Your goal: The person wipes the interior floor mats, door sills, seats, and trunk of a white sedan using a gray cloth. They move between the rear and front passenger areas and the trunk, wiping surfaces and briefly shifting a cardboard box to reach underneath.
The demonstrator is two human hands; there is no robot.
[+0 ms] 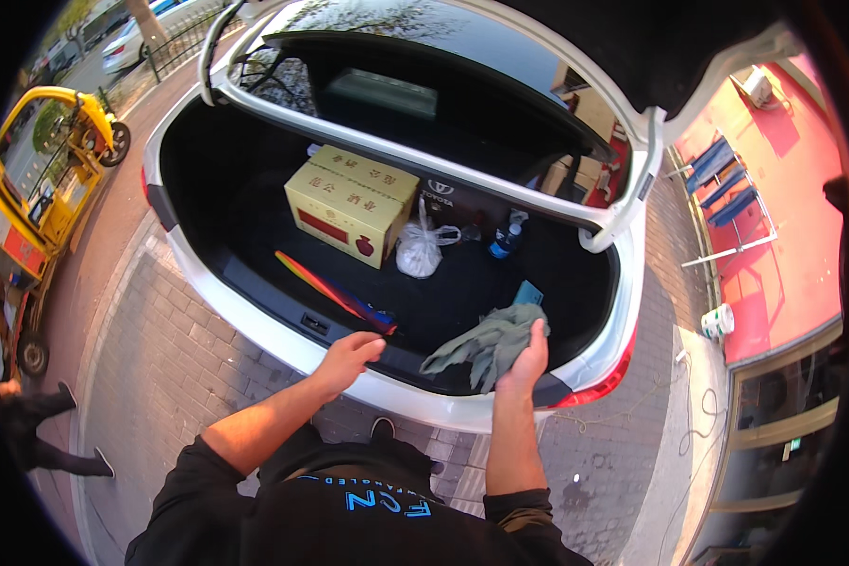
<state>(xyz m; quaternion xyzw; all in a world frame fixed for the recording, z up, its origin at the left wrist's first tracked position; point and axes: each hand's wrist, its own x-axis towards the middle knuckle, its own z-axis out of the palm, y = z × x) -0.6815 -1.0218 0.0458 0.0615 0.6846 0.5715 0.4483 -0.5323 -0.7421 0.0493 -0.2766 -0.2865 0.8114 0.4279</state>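
Note:
A crumpled grey-green cloth (488,343) hangs from my right hand (527,361), above the right part of the open car trunk (403,412). My left hand (350,361) hovers over the rear sill, fingers slightly curled and holding nothing that shows. Just beyond it lies a narrow, multicoloured folded item (332,291). Deeper in the trunk are a yellow printed cardboard box (354,201), a knotted white plastic bag (419,247) and a plastic bottle with a blue label (504,240). A flat teal item (529,292) shows partly behind the cloth.
The raised trunk lid (580,42) arches overhead. A yellow three-wheeled vehicle (49,191) stands at the left, near a person's legs (56,431) on the paving. At the right are a rack with blue cloths (732,212) and a white bucket (717,321); a hose or cord (704,424) lies below.

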